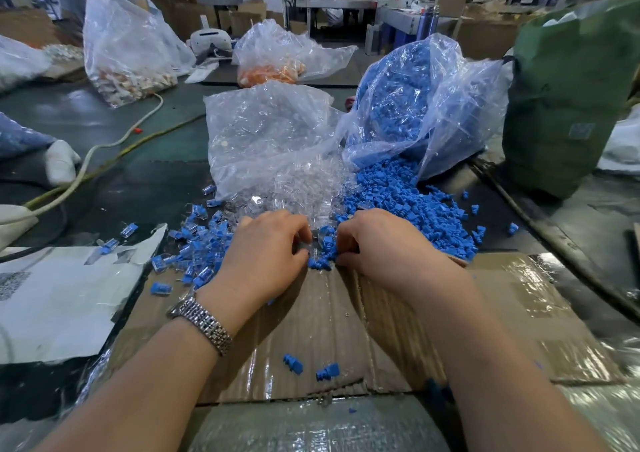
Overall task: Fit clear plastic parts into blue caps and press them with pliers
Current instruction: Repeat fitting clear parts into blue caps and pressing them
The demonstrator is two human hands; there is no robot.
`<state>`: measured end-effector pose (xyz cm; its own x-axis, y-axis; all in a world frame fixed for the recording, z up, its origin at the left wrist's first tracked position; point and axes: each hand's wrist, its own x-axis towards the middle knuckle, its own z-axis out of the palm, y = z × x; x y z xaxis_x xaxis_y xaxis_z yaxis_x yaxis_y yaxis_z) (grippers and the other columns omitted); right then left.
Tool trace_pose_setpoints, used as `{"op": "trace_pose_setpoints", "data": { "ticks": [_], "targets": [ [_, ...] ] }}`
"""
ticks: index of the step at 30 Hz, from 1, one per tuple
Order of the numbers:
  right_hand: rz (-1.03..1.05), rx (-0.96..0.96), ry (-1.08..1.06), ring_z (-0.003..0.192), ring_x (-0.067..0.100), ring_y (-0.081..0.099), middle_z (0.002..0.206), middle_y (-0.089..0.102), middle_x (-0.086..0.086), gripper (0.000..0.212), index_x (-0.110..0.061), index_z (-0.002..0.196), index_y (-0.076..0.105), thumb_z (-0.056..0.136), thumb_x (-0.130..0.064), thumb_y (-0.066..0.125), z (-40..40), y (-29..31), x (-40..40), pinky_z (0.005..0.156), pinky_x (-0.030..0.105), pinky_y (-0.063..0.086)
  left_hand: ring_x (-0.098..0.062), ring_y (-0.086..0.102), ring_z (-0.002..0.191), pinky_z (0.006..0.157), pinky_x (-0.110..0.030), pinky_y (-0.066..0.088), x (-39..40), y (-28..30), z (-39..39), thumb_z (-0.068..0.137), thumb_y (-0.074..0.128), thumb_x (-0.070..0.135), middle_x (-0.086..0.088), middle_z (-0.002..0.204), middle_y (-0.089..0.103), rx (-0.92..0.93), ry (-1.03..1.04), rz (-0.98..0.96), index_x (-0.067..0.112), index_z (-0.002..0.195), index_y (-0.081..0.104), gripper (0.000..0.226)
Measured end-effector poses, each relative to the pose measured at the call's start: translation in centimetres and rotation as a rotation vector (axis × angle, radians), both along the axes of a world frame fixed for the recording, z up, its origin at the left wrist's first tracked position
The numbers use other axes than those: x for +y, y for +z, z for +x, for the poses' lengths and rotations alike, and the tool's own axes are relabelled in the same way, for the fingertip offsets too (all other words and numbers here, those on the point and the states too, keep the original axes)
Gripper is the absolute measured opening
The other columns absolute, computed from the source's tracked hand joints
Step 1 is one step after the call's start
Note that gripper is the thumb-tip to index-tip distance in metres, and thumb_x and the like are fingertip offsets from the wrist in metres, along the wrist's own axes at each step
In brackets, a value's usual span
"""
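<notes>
My left hand (266, 254) and my right hand (377, 247) meet knuckles-up over the near edge of two piles, fingers curled under. Between the fingertips sits a clear plastic part (316, 250) against a blue cap (327, 243); the left fingers pinch the clear piece and the right fingers pinch the blue one. Loose clear parts (304, 188) spill from a transparent bag (266, 133). Blue caps (408, 202) pour from a second bag (426, 101) on the right. Assembled blue-and-clear pieces (197, 243) lie scattered to the left of my left hand. No pliers are visible.
Flattened taped cardboard (311, 330) covers the near table, with two stray blue caps (311, 368) on it. A white paper sheet (59, 302) lies left, cables (114, 146) beyond it. A green sack (568, 98) stands right. Another person's gloved hand (60, 162) rests at far left.
</notes>
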<state>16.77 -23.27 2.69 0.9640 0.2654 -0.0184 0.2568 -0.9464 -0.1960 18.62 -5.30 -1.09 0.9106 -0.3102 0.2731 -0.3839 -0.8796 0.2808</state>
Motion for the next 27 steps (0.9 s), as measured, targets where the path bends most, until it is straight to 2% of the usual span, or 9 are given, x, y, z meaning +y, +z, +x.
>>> {"op": "trace_pose_setpoints", "data": {
  "ticks": [4,7,9,14,19,23,27],
  "targets": [
    [-0.045,-0.003,-0.006,0.107,0.022,0.053,0.104,0.06,-0.001,0.013,-0.023,0.103,0.069,0.095,-0.033,0.065,-0.2,0.0,0.5,0.09,0.039,0.047,-0.009,0.054,0.092,0.094,-0.031,0.045,-0.2,0.2,-0.2,0.089,0.07,0.031,0.013,0.094,0.053,0.024,-0.031,-0.013,0.031,0.088,0.057,0.013],
    [-0.015,0.001,-0.041,0.099,0.022,0.059,0.099,0.065,-0.001,0.007,-0.024,0.098,0.068,0.093,-0.029,0.065,-0.4,0.3,0.4,0.084,0.036,0.05,-0.011,0.056,0.092,0.086,-0.027,0.047,0.0,0.3,-0.2,0.09,0.07,0.028,0.01,0.095,0.056,0.034,-0.039,-0.004,0.027,0.088,0.061,0.01],
    [0.036,0.011,-0.07,0.093,0.021,0.061,0.095,0.066,-0.003,0.005,-0.025,0.096,0.067,0.091,-0.025,0.065,-0.6,0.6,0.2,0.082,0.037,0.053,-0.014,0.058,0.095,0.086,-0.03,0.049,0.2,0.5,-0.2,0.091,0.071,0.026,0.008,0.097,0.06,0.041,-0.054,-0.002,0.024,0.096,0.066,0.007],
    [0.124,0.019,-0.086,0.091,0.021,0.062,0.098,0.067,0.0,0.011,-0.023,0.1,0.065,0.092,-0.016,0.064,-0.5,0.6,-0.1,0.083,0.039,0.055,-0.013,0.057,0.103,0.095,-0.031,0.049,0.4,0.7,-0.2,0.095,0.066,0.023,0.006,0.109,0.061,0.08,-0.08,0.055,0.025,0.114,0.068,0.019],
    [0.193,0.017,-0.082,0.091,0.019,0.063,0.099,0.067,-0.002,0.021,-0.027,0.104,0.07,0.095,-0.01,0.061,-0.1,0.5,-0.1,0.082,0.034,0.054,-0.012,0.055,0.102,0.091,-0.028,0.049,0.8,0.7,-0.2,0.097,0.059,0.02,0.004,0.111,0.055,0.069,-0.062,0.039,0.027,0.123,0.065,0.027],
    [0.289,-0.052,-0.059,0.092,0.016,0.063,0.099,0.068,-0.004,0.02,-0.024,0.105,0.074,0.096,-0.01,0.063,0.0,0.4,-0.2,0.085,0.034,0.053,-0.008,0.051,0.093,0.082,-0.02,0.043,1.2,1.2,-0.1,0.096,0.062,0.025,0.006,0.103,0.052,0.049,0.009,-0.078,0.026,0.114,0.071,0.021],
    [0.516,-0.108,-0.073,0.087,0.012,0.067,0.092,0.073,-0.005,0.013,-0.022,0.099,0.072,0.091,-0.012,0.072,0.0,0.5,-0.1,0.086,0.035,0.056,-0.004,0.066,0.083,0.071,-0.016,0.052,1.3,2.3,-0.2,0.095,0.067,0.02,0.008,0.096,0.064,0.142,0.031,-0.381,0.029,0.097,0.069,0.009]
  ]
}}
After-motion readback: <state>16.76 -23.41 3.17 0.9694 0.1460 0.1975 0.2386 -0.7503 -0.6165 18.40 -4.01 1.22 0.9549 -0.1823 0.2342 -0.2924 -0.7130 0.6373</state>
